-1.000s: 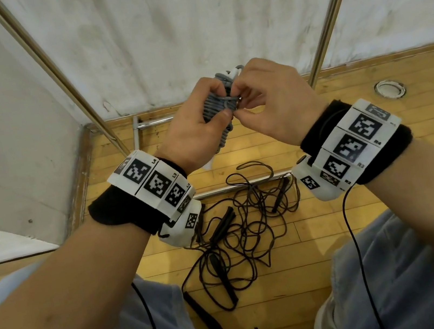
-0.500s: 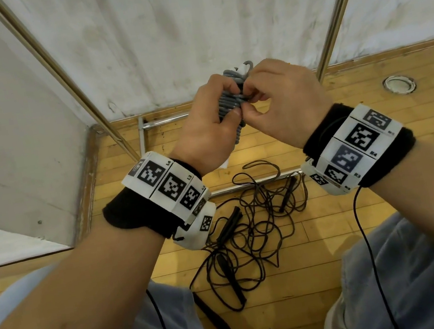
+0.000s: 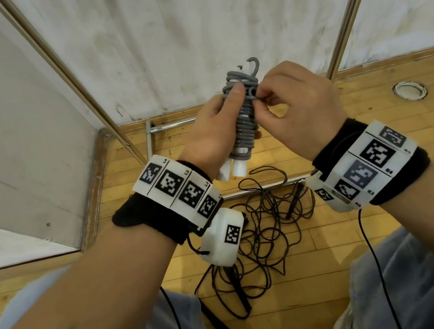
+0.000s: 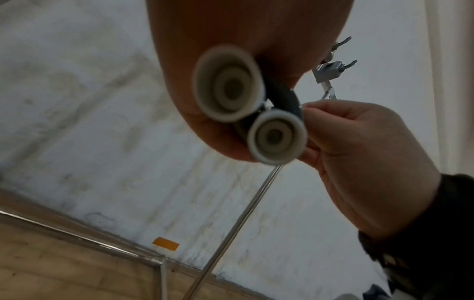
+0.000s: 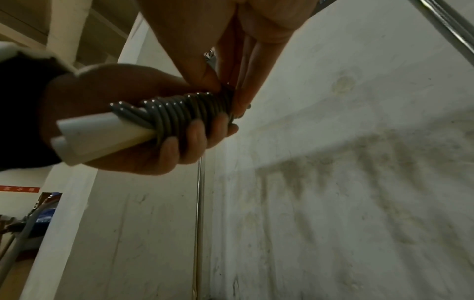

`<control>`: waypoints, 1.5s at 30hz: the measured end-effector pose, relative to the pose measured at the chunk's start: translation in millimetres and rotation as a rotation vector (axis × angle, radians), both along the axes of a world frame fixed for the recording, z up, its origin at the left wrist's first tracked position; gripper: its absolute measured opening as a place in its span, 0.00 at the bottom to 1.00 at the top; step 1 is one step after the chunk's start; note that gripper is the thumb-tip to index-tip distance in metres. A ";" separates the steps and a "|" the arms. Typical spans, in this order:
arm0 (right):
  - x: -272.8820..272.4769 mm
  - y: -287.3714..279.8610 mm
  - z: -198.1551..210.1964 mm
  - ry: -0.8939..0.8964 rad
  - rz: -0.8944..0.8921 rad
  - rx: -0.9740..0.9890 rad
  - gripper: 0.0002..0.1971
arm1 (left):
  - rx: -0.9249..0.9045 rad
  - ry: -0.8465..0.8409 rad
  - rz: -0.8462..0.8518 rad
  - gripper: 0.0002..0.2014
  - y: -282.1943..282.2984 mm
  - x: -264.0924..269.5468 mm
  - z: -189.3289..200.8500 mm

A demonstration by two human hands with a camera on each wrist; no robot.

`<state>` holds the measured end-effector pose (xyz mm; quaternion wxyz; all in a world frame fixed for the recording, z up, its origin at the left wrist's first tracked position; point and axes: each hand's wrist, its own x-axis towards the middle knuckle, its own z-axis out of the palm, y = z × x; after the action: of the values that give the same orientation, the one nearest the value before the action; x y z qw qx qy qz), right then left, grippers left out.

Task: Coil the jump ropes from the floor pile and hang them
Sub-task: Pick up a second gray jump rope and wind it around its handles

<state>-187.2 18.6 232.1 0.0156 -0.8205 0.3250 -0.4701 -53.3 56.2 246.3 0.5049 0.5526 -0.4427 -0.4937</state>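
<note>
Grey cord-wound jump rope bundle with white handles (image 3: 243, 120) is gripped upright by left hand (image 3: 211, 134), fingers wrapped round it. Cord end is pinched by right hand (image 3: 300, 105) fingers. Black rope tangle (image 3: 262, 222) is seen on wooden floor (image 3: 376, 139).

a stained white wall (image 3: 188, 26) meets a wooden plank floor (image 3: 373, 116), with slanting metal poles (image 3: 65, 74) in front.

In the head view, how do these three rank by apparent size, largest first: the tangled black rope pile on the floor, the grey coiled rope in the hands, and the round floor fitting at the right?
1. Black rope pile.
2. Grey coiled rope; it is nearer the camera, so it looks larger than it is.
3. Round floor fitting.
</note>
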 end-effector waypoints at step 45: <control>-7.1 -0.7 11.9 0.026 0.104 0.095 0.05 | -0.150 -0.033 -0.012 0.11 2.8 7.5 0.0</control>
<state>-194.3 17.9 244.0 0.0744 -0.8407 0.3041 -0.4418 -45.9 59.0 246.3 0.5345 0.5186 -0.4899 -0.4532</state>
